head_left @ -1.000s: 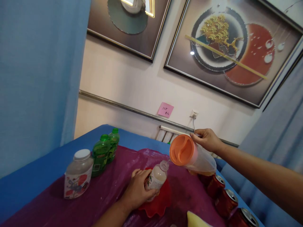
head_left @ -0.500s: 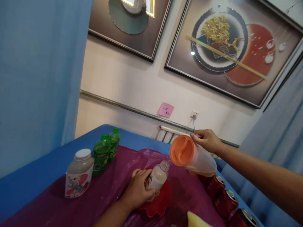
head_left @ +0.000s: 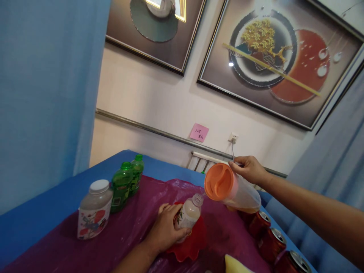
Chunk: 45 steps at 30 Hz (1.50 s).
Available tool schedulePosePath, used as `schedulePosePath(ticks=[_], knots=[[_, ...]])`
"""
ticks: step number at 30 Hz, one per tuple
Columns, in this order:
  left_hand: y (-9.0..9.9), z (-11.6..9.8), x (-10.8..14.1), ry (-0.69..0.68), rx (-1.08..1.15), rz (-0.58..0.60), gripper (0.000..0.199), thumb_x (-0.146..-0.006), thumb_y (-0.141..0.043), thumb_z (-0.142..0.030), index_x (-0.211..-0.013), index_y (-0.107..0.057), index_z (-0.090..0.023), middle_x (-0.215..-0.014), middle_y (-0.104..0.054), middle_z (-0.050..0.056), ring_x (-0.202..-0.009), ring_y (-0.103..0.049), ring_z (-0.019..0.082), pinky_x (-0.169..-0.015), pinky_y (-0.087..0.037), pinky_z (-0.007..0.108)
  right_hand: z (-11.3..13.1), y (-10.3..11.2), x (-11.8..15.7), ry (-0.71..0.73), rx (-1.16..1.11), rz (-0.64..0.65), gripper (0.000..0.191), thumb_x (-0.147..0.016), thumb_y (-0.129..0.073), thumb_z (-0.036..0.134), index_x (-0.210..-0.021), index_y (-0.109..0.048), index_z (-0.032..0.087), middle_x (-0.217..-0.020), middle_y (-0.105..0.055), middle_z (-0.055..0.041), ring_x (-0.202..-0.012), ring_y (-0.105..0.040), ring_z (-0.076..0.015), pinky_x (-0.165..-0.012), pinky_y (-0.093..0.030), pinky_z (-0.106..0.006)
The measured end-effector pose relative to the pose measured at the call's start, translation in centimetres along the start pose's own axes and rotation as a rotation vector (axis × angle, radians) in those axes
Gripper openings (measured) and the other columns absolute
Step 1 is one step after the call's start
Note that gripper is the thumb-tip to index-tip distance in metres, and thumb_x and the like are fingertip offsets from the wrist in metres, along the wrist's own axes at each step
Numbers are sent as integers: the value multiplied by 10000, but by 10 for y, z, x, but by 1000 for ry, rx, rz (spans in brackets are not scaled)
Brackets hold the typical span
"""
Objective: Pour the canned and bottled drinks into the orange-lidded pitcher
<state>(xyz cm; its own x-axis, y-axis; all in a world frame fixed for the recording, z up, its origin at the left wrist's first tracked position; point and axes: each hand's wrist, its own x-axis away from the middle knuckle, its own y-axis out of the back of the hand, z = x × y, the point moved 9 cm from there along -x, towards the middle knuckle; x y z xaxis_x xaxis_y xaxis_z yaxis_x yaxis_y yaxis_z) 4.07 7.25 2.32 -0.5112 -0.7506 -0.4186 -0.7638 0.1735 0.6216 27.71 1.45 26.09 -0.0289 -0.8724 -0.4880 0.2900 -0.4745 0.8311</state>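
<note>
My left hand (head_left: 167, 227) is wrapped round a small clear bottle (head_left: 190, 214) with a leaf-printed label, tilted to the right with its mouth uncapped. Below the bottle lies a red dish with a wavy rim (head_left: 187, 250), partly covered by the hand. My right hand (head_left: 250, 168) grips a translucent pitcher (head_left: 241, 195) with an orange lid (head_left: 218, 182) near its top; the handle is mostly hidden. The pitcher is tipped left, its lid edge close to the bottle's mouth. A thin clear trickle seems to run between them. Some amber liquid lies along the pitcher's lower side.
A white-capped jar (head_left: 95, 210) and two green bottles (head_left: 121, 185) stand at the left. Several red cans (head_left: 271, 242) line the right edge. A yellow object (head_left: 237, 265) shows at the bottom. Purple plastic sheeting (head_left: 136, 235) covers part of the blue table (head_left: 36, 201).
</note>
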Motion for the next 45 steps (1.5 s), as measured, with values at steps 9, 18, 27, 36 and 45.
schedulePosePath(ticks=[9, 18, 27, 36, 45], knots=[[2, -3, 0, 13, 13, 11, 664, -594, -852, -357, -1223, -673, -237, -1205, -741, 81, -1153, -627, 345, -1133, -340, 523, 1, 2, 1, 14, -7, -10, 500, -846, -486, 589, -546, -311, 228, -549, -230, 47, -519, -242, -98, -471, -185, -261], [2, -4, 0, 2, 14, 4, 662, -584, -847, -349, -1212, -675, -233, -1188, -749, 72, -1140, -637, 340, -1127, -351, 518, -1, 2, 2, 8, -4, 0, 490, -847, -488, 573, -549, -309, 228, -557, -231, 46, -525, -237, -98, -478, -184, -265], [0, 0, 0, 2, 15, 8, 673, -592, -842, -338, -1233, -660, -250, -1217, -739, 76, -1142, -625, 341, -1127, -333, 522, -3, 3, 3, 9, 4, -6, 500, -845, -493, 582, -546, -307, 228, -550, -232, 47, -524, -241, -100, -476, -188, -266], [-1, -3, 0, 7, 27, 34, 659, -607, -833, -322, -1237, -658, -237, -1216, -736, 81, -1159, -622, 337, -1138, -318, 525, -5, 4, 3, -3, 6, -6, 495, -849, -477, 592, -550, -329, 227, -552, -241, 44, -529, -255, -102, -487, -200, -266], [0, -4, 0, 21, 22, 49, 670, -605, -838, -329, -1242, -657, -225, -1219, -733, 81, -1160, -616, 338, -1138, -320, 522, -4, 5, 3, 3, 9, -8, 493, -843, -485, 579, -545, -312, 227, -551, -229, 47, -522, -238, -95, -486, -180, -269]])
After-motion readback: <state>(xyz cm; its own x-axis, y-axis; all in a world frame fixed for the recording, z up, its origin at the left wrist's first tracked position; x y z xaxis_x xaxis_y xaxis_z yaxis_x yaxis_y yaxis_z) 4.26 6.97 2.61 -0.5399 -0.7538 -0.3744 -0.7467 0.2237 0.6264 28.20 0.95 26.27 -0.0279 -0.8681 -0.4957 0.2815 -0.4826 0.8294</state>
